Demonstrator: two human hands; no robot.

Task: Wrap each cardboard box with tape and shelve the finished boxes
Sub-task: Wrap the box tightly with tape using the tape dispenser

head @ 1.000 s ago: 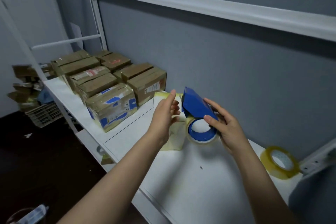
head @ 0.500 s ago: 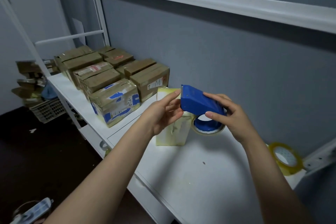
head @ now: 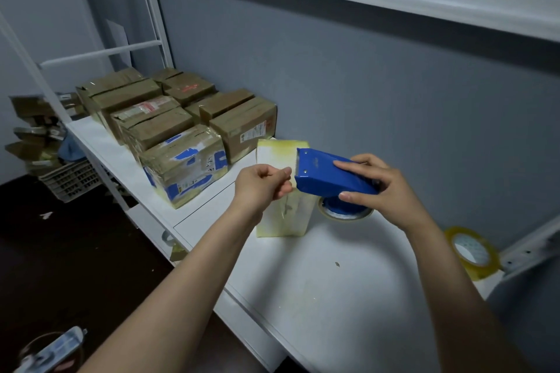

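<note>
Right hand, grip clamped round a blue tape dispenser, centre frame. The left hand pinches together, seemingly on the tape end, beside the serrated blade. Just behind them a pale taped box stands on the white tabletop, with wrapped boxes at left. The risks: tape snapping back onto the roll, or fingers grazing the teeth.

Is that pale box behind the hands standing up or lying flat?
Standing up: the pale box rests on its narrow end on the white table, its long sides rising vertically behind the left hand.
</note>
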